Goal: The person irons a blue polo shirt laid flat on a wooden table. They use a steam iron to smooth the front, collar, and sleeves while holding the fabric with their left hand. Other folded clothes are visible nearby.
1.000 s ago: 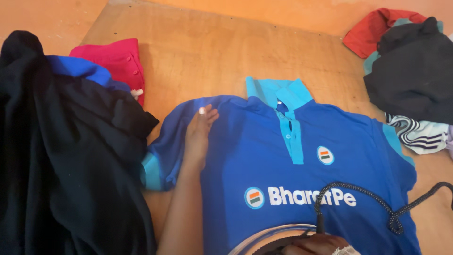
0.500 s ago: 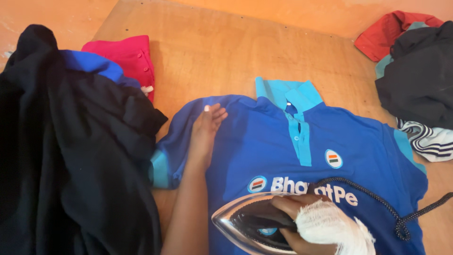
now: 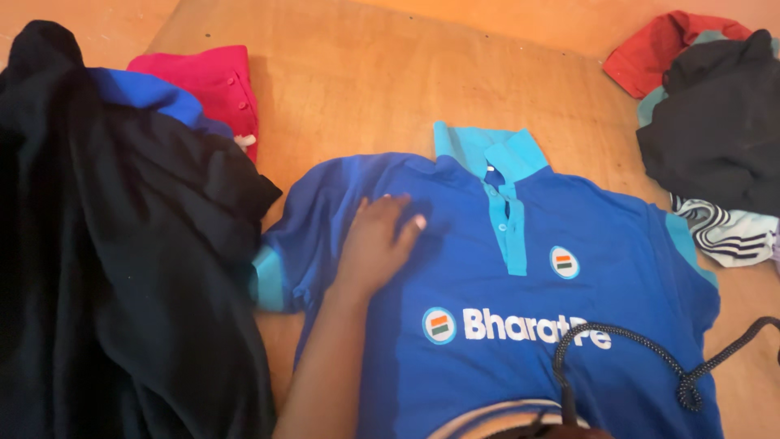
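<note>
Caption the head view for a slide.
Left hand flat on a blue polo shirt on a wooden board; braided cord across it.

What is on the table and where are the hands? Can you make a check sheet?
Surface: wooden board, orange-brown, partly bare.
Job's things: blue shirt lies flat, front up, light-blue collar at the far end; only the top edge of the iron shows at the bottom of the picture.
Clutter: black cloth heaped at left over a blue cloth; pink shirt folded beside it; dark cloth, red cloth and striped cloth at right.
Grip: left hand flat on the shirt's shoulder, holding nothing; right hand not in view.
Cables: braided cord curls over the shirt's lower right.
Surroundings: nothing seen.
</note>
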